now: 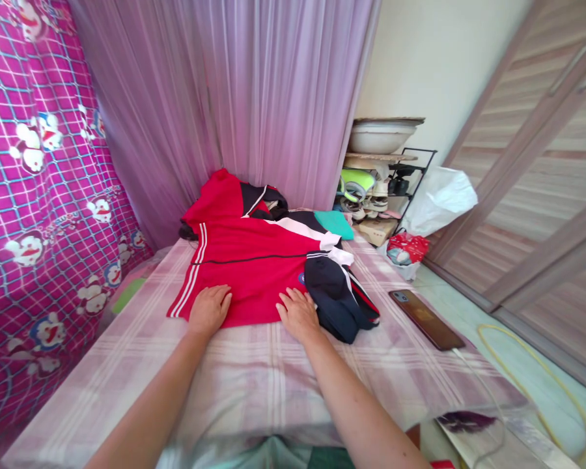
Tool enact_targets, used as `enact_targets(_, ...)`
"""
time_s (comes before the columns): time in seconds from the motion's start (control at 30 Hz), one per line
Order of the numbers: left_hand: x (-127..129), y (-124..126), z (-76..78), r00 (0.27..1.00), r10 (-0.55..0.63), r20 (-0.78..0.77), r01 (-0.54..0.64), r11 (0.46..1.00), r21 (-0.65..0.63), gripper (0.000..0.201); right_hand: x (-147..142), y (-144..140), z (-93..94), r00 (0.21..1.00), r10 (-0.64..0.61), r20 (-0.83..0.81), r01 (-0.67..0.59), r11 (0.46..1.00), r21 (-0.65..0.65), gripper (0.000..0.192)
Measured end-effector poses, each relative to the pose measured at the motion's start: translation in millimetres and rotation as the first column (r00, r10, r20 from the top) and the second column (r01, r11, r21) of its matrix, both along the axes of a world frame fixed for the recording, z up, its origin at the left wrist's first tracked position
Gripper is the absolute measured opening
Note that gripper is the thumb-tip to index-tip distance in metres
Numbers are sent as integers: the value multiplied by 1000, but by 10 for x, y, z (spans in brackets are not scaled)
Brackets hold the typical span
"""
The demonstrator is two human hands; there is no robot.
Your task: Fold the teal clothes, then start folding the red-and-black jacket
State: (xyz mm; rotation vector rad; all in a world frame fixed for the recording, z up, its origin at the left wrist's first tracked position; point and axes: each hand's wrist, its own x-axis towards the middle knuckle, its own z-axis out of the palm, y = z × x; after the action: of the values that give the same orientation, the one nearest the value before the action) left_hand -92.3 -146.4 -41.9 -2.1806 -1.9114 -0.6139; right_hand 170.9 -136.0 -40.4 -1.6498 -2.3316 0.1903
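A red jacket (254, 280) with a dark zip line and white-striped hem lies spread on a plaid-covered table (254, 378). My left hand (211, 309) rests flat on its near left part, close to the striped hem, fingers stretched out. Flat on the near edge further right is my right hand (299, 314), fingers spread, beside a small round blue badge. The jacket's navy and white upper part (329, 286) lies bunched to the right of that hand. Behind it are a crumpled red and black garment (224, 195) and a teal piece of cloth (333, 225).
A phone (426, 319) with a white cable lies at the table's right side. Beyond stand a shoe rack (415, 176) topped by a basin (383, 137), plastic bags (439, 198) and a wooden wardrobe (532, 169). Purple curtains (273, 85) hang behind; a pink patterned cloth (49, 195) hangs at left.
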Motion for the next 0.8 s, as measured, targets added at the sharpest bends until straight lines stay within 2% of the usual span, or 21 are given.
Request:
enact_targets(0.2,4,4,20,1000,22,-2,-23,998,-51,52,-1,-9,-2,1000,-2,11,2,1000,7,48)
enact_targets(0.8,16,-6,8,997,48,56,-42,994,-102,46,21,20,-20,1000,7,9,-7,1000,-21,47)
